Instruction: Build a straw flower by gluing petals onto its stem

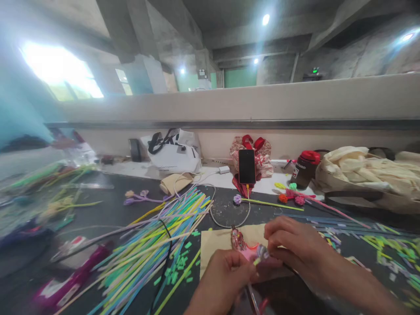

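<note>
Left to right, relative to the phone (247, 166): left of it and nearer the wearer lies a loose sheaf of slender, fuzzy pastel stems (164, 236), with short green clippings (179, 262) alongside. Below the phone, the left hand (223, 280) pinches a small lavender flower (262, 252) near its yellowish base, between thumb and forefinger. Rounded and fuzzy, the flower should prove light, pliant and easily crushed; the stem just under the head seems the best hold. Below and right of the phone, the right hand (292, 245) bunches its fingers beside the flower; whether they grip it cannot be told.
</note>
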The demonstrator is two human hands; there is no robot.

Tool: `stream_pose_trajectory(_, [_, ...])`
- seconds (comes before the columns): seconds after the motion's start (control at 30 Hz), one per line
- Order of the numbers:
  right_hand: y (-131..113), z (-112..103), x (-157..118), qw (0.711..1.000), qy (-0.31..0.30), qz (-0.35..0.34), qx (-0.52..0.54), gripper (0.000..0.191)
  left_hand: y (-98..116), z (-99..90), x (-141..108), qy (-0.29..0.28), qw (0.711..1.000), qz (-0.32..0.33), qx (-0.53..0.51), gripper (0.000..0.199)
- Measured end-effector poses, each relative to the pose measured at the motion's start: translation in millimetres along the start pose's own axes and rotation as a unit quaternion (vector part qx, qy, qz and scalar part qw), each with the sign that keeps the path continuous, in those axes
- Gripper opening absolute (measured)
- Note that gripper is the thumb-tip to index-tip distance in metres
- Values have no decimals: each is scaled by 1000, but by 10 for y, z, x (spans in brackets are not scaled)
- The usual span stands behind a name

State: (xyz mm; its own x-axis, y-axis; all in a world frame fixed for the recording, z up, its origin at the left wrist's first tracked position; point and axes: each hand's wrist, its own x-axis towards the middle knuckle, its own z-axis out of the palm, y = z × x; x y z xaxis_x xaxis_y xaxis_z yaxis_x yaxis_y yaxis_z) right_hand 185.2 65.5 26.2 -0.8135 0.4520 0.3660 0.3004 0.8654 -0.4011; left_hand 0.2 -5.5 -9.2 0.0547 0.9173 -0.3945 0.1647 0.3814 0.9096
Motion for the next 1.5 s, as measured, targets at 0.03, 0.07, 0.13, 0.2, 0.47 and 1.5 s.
stream_pose_trajectory(0.03, [-4, 18, -1, 1000, -1, -2, -2, 11, -2, -1, 3, 1, 1000, -1, 0, 24])
stream_pose_trajectory(0.07, [-4, 34, -3, 1000, -4, -5, -6, 10, -3, -3, 4, 2, 1000, -5, -1, 24])
stream_pose_trajectory(0.13, [5, 64, -11, 1000, -9, -11, -15, 9, -2, -2, 2, 4, 1000, -16, 3, 23])
stream_pose_trajectory(0.2, [25, 92, -23, 999, -8, -26, -27, 9, 2, 8, -8, 4, 1000, -25, 16, 22])
stream_pose_trajectory(0.47, [79, 219, -34, 993, 14, -72, -90, 12, -22, 54, -8, 24, 999, -12, 37, 21])
stream_pose_trajectory(1.5, [97, 277, -42, 991, -57, -84, -92, 16, -44, 79, -12, 12, 1000, -15, 25, 19])
